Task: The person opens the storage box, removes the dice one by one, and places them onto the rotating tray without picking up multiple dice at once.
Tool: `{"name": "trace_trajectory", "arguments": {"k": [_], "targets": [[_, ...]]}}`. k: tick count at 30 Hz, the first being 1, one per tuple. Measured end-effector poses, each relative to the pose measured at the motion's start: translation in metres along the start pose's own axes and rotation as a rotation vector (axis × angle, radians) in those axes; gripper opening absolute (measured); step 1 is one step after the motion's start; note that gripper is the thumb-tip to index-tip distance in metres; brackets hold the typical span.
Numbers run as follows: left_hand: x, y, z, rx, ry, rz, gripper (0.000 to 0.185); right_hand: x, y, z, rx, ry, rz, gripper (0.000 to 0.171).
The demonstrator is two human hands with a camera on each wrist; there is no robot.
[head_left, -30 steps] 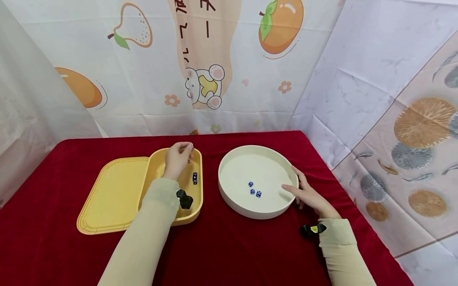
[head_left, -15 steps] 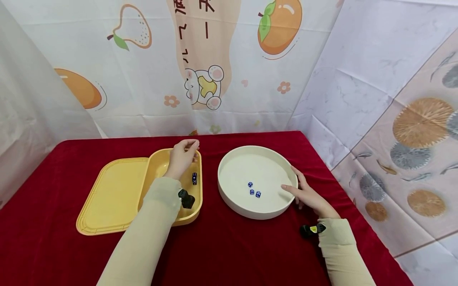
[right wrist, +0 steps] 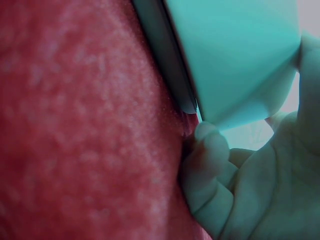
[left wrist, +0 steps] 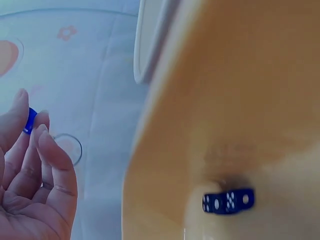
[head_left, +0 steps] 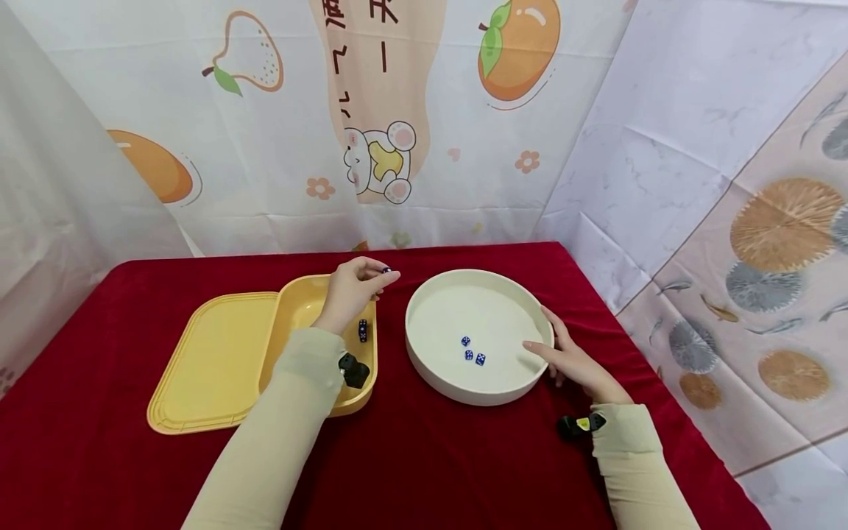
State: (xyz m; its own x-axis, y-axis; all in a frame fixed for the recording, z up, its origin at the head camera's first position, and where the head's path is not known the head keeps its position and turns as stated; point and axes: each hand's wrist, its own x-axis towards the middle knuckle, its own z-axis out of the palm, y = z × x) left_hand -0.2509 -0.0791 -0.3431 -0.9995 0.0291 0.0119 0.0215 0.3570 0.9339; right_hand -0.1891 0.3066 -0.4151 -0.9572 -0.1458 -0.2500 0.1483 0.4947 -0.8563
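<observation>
Left hand [head_left: 354,287] carried its blue die [head_left: 386,270] toward the round tray [head_left: 424,368].

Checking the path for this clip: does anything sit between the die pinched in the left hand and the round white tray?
Nothing visible does. The left hand pinches a blue die above the yellow box's right edge; only bare red cloth separates it from the white tray.
</observation>
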Motion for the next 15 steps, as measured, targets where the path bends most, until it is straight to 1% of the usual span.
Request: {"name": "trace_trajectory", "arguments": {"k": [4, 7, 12, 15], "targets": [[-0.001, 0.007, 0.007, 0.009, -0.048, 0.016, 0.036, 0.0, 0.0, 0.0, 0.002, -0.002, -0.001, 0.093], [-0.002, 0.013, 0.012, 0.002, -0.07, 0.035, 0.034, 0.001, -0.001, -0.001, 0.003, 0.001, 0.004, 0.094], [-0.004, 0.024, 0.02, 0.016, -0.09, 0.054, 0.033, 0.0, -0.002, -0.002, -0.001, 0.004, 0.004, 0.094], [-0.007, 0.029, 0.026, 0.029, -0.095, 0.047, 0.032, 0.0, -0.001, -0.002, -0.001, 0.002, 0.003, 0.094]]}}
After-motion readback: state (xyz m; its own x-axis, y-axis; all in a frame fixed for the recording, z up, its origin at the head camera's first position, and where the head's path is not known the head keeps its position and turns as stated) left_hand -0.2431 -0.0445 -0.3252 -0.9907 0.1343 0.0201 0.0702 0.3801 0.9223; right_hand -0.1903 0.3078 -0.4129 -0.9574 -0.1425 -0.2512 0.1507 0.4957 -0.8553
